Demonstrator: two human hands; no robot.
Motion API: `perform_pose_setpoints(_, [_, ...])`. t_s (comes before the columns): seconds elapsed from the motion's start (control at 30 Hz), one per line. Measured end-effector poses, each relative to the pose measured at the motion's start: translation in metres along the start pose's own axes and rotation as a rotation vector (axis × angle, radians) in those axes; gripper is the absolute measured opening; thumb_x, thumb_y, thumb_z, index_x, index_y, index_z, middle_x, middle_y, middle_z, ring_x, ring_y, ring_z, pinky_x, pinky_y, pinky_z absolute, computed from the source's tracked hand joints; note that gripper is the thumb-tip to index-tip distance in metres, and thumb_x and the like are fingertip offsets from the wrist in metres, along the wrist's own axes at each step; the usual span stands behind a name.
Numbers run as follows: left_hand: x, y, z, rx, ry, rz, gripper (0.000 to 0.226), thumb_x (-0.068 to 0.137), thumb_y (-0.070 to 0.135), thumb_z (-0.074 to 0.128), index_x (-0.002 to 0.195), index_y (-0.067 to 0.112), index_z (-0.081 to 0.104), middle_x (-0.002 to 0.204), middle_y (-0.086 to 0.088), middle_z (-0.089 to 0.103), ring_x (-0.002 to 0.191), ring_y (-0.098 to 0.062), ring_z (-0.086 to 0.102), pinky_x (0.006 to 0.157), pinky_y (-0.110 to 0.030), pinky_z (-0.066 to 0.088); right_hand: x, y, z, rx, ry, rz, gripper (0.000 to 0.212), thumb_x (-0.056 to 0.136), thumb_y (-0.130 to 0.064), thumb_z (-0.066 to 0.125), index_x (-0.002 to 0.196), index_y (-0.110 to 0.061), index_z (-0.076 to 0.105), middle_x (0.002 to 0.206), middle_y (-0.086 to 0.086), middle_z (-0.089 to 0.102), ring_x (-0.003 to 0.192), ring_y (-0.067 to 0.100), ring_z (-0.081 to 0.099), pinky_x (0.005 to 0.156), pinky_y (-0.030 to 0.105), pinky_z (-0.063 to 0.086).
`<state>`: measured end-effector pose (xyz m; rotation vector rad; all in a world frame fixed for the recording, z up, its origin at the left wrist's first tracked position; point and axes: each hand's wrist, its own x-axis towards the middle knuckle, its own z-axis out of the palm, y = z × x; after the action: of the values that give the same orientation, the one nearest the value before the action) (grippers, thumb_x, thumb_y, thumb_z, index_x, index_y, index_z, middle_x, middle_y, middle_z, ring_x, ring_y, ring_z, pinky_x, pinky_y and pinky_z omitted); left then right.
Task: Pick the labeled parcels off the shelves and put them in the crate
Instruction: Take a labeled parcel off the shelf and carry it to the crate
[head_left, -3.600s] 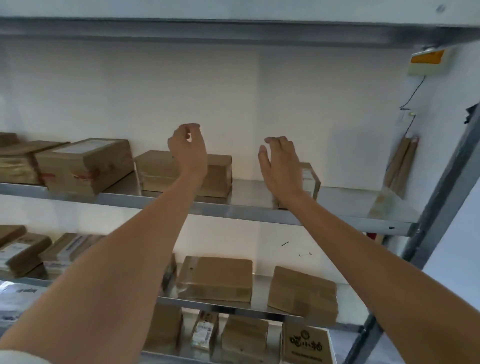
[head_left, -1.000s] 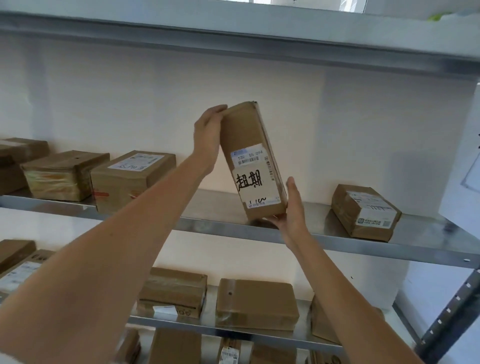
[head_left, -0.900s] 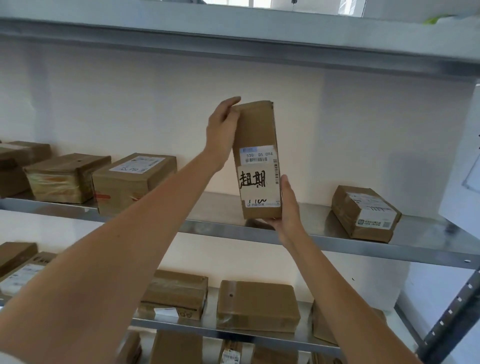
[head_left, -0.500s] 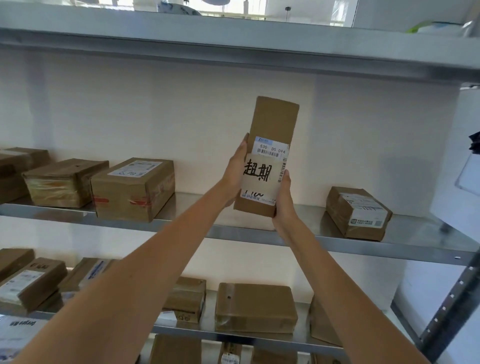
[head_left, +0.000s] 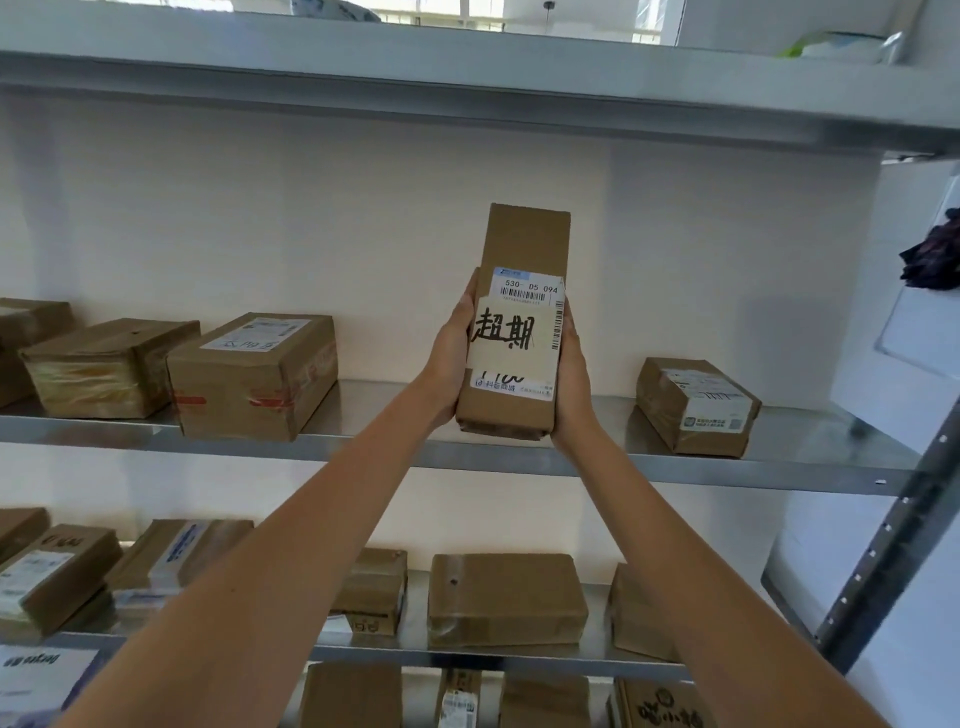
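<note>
She has the parcel up at arm's length in front of the shelving, standing on end with its labelled face turned toward her, clear of the middle shelf that runs just behind and below her wrists. Both hands are clamped on it: the left hand flat along one long side, the right hand along the other, palms pressing inward on the lower half with the fingers wrapped out of sight round the back. Above the grip the top half of the box sticks up bare; inside the grip sits the white label with its barcode and bold handwritten characters. To my eye it is a stiff cardboard carton, narrow and long, and held so high without strain that it is probably light. The cardboard sides should give decent friction, though the glossy label and tape would be slicker, so the plain long edges where she has it are the sensible place to hold. With so much box above her hands it could tip if she loosened one side; sliding a palm under the bottom end would steady it for the carry. Off to the right of the grip another labelled box lies on the same shelf, and left of it two more cartons. I can't see the crate from here.
</note>
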<state>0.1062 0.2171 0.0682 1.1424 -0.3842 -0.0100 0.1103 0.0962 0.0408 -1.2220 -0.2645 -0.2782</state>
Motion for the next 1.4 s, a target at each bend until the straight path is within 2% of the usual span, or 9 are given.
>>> perform_pose_setpoints(0.17, [0.008,-0.027,0.024,-0.131,-0.123,-0.095,0.056,0.101,0.050,0.033,0.148,0.021,0.037,0.141,-0.017,0.051,0.128,-0.038,0.050,0.103,-0.054,0.044,-0.017,-0.010,-0.033,0.058,0.108,-0.011,0.056,0.095,-0.052,0.048,0.141,-0.019,0.050,0.132,0.020,0.060,0.124,0.040,0.056,0.105,0.059,0.043])
perform_pose_setpoints(0.3, [0.013,-0.053,0.065,-0.190,-0.211,-0.160,0.058,0.099,0.051,0.037,0.148,0.019,0.037,0.140,-0.017,0.052,0.129,-0.038,0.049,0.108,-0.058,0.037,-0.038,-0.034,-0.073,-0.056,0.232,-0.066,0.053,0.091,-0.059,0.045,0.131,-0.026,0.058,0.120,0.014,0.068,0.116,0.036,0.062,0.104,0.060,0.043])
perform_pose_setpoints(0.47, [-0.009,-0.079,0.139,-0.138,-0.293,-0.236,0.055,0.102,0.049,0.030,0.147,0.019,0.039,0.131,-0.013,0.061,0.115,-0.030,0.062,0.093,-0.045,0.053,-0.084,-0.065,-0.136,-0.043,0.419,-0.085,0.044,0.097,-0.052,0.046,0.120,-0.022,0.069,0.107,0.006,0.074,0.103,0.026,0.068,0.100,0.049,0.051])
perform_pose_setpoints(0.63, [-0.044,-0.109,0.213,-0.053,-0.356,-0.296,0.050,0.104,0.043,0.028,0.144,0.017,0.044,0.100,-0.004,0.073,0.080,-0.016,0.073,0.060,-0.027,0.057,-0.146,-0.091,-0.198,0.040,0.560,-0.051,0.041,0.103,-0.043,0.040,0.114,-0.014,0.067,0.095,0.007,0.074,0.081,0.021,0.071,0.069,0.032,0.058])
perform_pose_setpoints(0.83, [-0.089,-0.154,0.299,-0.039,-0.463,-0.346,0.046,0.103,0.045,0.026,0.135,0.023,0.052,0.112,-0.009,0.071,0.098,-0.024,0.070,0.082,-0.040,0.056,-0.216,-0.124,-0.272,-0.060,0.749,-0.062,0.032,0.102,-0.037,0.046,0.086,-0.022,0.068,0.077,-0.002,0.074,0.073,0.016,0.070,0.073,0.032,0.057])
perform_pose_setpoints(1.03, [-0.149,-0.203,0.379,0.002,-0.461,-0.372,0.041,0.105,0.031,0.028,0.135,0.012,0.049,0.105,-0.011,0.069,0.086,-0.023,0.068,0.074,-0.037,0.057,-0.296,-0.144,-0.345,-0.248,0.888,-0.055,0.031,0.100,-0.040,0.046,0.100,-0.020,0.069,0.093,0.003,0.074,0.090,0.024,0.069,0.094,0.049,0.053])
perform_pose_setpoints(1.13, [-0.176,-0.236,0.412,0.057,-0.444,-0.404,0.031,0.104,0.029,0.035,0.121,0.018,0.059,0.101,-0.013,0.069,0.088,-0.027,0.066,0.080,-0.044,0.055,-0.335,-0.145,-0.383,-0.297,0.969,-0.040,0.034,0.099,-0.034,0.045,0.125,-0.022,0.064,0.111,0.004,0.073,0.099,0.021,0.069,0.092,0.043,0.056])
perform_pose_setpoints(1.23, [-0.197,-0.267,0.444,0.107,-0.515,-0.476,0.031,0.102,0.027,0.038,0.091,0.026,0.067,0.090,-0.010,0.070,0.082,-0.027,0.065,0.077,-0.042,0.054,-0.368,-0.146,-0.420,-0.326,1.076,0.011,0.033,0.099,-0.025,0.043,0.122,-0.022,0.067,0.108,0.005,0.073,0.090,0.017,0.068,0.079,0.034,0.055])
perform_pose_setpoints(1.4, [-0.213,-0.323,0.507,0.158,-0.605,-0.563,0.033,0.098,0.022,0.039,0.080,0.025,0.066,0.082,-0.007,0.069,0.072,-0.021,0.063,0.068,-0.032,0.052,-0.404,-0.150,-0.481,-0.292,1.217,0.075,0.035,0.103,-0.037,0.038,0.113,-0.022,0.068,0.109,0.008,0.073,0.095,0.021,0.069,0.076,0.031,0.057])
